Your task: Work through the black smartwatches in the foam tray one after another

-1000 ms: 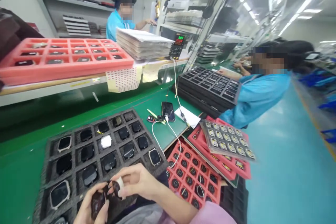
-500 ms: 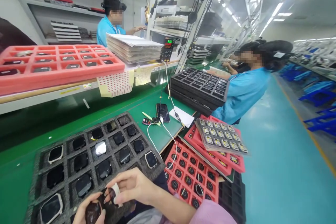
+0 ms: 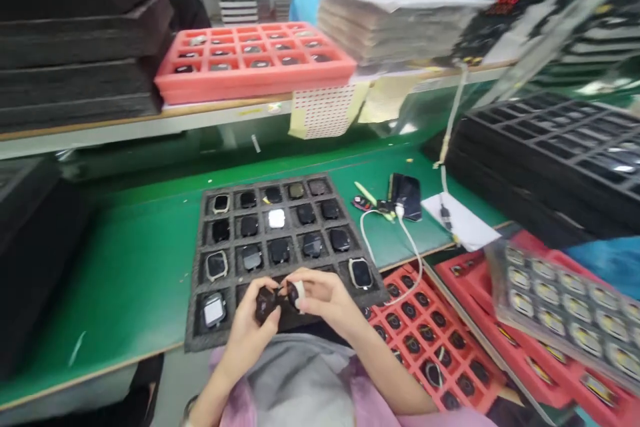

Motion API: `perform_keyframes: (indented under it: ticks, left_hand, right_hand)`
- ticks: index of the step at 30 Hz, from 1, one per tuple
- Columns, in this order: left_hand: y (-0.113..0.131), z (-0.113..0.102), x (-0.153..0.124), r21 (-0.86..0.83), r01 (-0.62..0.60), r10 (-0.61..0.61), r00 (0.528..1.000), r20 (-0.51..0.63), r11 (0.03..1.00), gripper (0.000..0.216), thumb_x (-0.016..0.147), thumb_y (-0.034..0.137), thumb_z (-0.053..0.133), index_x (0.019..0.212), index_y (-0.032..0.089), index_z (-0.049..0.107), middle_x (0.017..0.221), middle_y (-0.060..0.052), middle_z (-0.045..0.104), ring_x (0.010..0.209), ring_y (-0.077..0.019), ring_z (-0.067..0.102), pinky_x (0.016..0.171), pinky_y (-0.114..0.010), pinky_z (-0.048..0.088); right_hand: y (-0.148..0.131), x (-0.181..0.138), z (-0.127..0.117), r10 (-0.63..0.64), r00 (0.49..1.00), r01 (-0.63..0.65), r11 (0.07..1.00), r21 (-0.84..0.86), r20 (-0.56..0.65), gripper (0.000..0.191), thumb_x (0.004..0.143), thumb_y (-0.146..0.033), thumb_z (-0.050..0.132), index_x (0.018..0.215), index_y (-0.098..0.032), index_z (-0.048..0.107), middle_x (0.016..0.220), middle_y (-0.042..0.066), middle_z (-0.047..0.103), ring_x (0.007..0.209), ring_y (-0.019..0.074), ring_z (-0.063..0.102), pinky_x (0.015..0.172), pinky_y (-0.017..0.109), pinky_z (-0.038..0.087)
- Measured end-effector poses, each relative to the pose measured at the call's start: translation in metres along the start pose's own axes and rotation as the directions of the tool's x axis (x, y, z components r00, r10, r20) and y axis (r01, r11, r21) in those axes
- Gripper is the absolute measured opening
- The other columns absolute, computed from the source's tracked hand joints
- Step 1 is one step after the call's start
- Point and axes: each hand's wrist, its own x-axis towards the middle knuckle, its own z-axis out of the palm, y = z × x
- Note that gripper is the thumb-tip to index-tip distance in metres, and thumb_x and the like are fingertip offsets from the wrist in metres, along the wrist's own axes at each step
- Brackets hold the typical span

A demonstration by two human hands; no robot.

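Observation:
Both hands meet over the near edge of a dark grey foam tray (image 3: 194, 293) of smartwatch parts. My left hand (image 3: 250, 327) is closed around a dark, glossy watch part (image 3: 265, 305), its screen side hard to make out. Close beside it, my right hand (image 3: 325, 297) pinches a small dark rounded piece (image 3: 293, 293) with something white along its edge. The two pieces are nearly touching, and whether they are joined cannot be seen. Around them, the tray's compartments hold black watch faces and a few silver-framed watches (image 3: 360, 273).
A phone (image 3: 406, 197) with white cables lies right of the tray. Red foam trays (image 3: 440, 327) and a clear tray of round parts (image 3: 565, 300) stand lower right. Black tray stacks (image 3: 540, 167) flank the bench. The shelf above carries a red tray (image 3: 260, 73) and stacked sheets (image 3: 390, 23).
My view has swung left and pulled back, so the foam tray and both hands sit nearer the middle. Both hands still hold their pieces close together.

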Motion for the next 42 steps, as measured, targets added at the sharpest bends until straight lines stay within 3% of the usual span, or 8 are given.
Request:
perform_keyframes:
  ticks: [3, 8, 21, 32, 38, 42]
  left_hand:
    - [0.0001, -0.0038, 0.0024, -0.002, -0.022, 0.022, 0.998, 0.057, 1.0, 0.026, 0.078, 0.017, 0.056, 0.103, 0.019, 0.054, 0.096, -0.004, 0.058, 0.092, -0.0192, 0.056, 0.083, -0.029, 0.044]
    - [0.0026, -0.0037, 0.003, -0.027, -0.037, 0.039, 0.998, 0.053, 0.999, 0.034, 0.078, 0.014, 0.055, 0.111, 0.02, 0.051, 0.102, -0.004, 0.056, 0.096, -0.0187, 0.054, 0.086, -0.029, 0.043]
    - [0.0066, -0.0054, 0.0044, -0.015, -0.025, 0.025, 1.0, 0.017, 1.0, 0.032, 0.076, 0.013, 0.056, 0.107, 0.02, 0.052, 0.097, -0.002, 0.057, 0.091, -0.018, 0.055, 0.082, -0.027, 0.043]
    - [0.0063, -0.0071, 0.0033, -0.006, -0.038, 0.038, 0.997, 0.07, 0.999, 0.033, 0.076, 0.01, 0.053, 0.108, 0.02, 0.049, 0.099, -0.003, 0.055, 0.092, -0.0176, 0.054, 0.082, -0.027, 0.042]
    - [0.008, -0.0064, 0.0025, -0.005, -0.013, 0.013, 0.995, 0.102, 1.0, 0.031, 0.074, 0.005, 0.05, 0.101, 0.02, 0.049, 0.092, 0.0, 0.056, 0.082, -0.0144, 0.053, 0.074, -0.024, 0.042]
    - [0.0063, -0.0059, 0.0018, -0.022, -0.038, 0.039, 0.998, 0.053, 0.999, 0.031, 0.076, 0.008, 0.053, 0.105, 0.02, 0.049, 0.097, -0.002, 0.053, 0.089, -0.0159, 0.053, 0.08, -0.025, 0.042]
  right_hand:
    - [-0.0016, 0.0024, 0.0006, -0.006, 1.0, 0.007, 0.999, -0.035, 0.023, 0.032, 0.071, -0.018, 0.078, 0.103, -0.02, 0.071, 0.099, 0.006, 0.064, 0.093, 0.0192, 0.063, 0.086, 0.031, 0.049]
    - [-0.0041, 0.004, 0.0009, 0.001, 0.999, 0.003, 0.996, -0.091, 0.048, 0.032, 0.075, -0.022, 0.076, 0.106, -0.021, 0.069, 0.104, 0.007, 0.063, 0.099, 0.0216, 0.062, 0.091, 0.036, 0.047]
    - [-0.0047, 0.0041, 0.0039, 0.001, 1.0, 0.001, 0.992, -0.128, 0.016, 0.032, 0.074, -0.024, 0.076, 0.105, -0.021, 0.069, 0.105, 0.008, 0.061, 0.096, 0.0219, 0.061, 0.09, 0.036, 0.049]
    - [-0.0036, 0.0041, 0.002, 0.006, 0.998, 0.0, 0.995, -0.103, 0.063, 0.031, 0.076, -0.019, 0.074, 0.106, -0.023, 0.069, 0.103, 0.007, 0.059, 0.095, 0.0203, 0.062, 0.087, 0.034, 0.049]
    - [-0.0029, 0.0043, 0.0015, 0.012, 0.998, -0.004, 0.993, -0.12, 0.064, 0.03, 0.075, -0.02, 0.074, 0.105, -0.023, 0.07, 0.103, 0.007, 0.059, 0.092, 0.0196, 0.062, 0.087, 0.034, 0.049]
    - [-0.0036, 0.0043, 0.0039, 0.011, 0.999, -0.006, 0.994, -0.106, 0.047, 0.03, 0.075, -0.019, 0.075, 0.105, -0.024, 0.07, 0.103, 0.007, 0.059, 0.093, 0.0196, 0.062, 0.088, 0.034, 0.049]
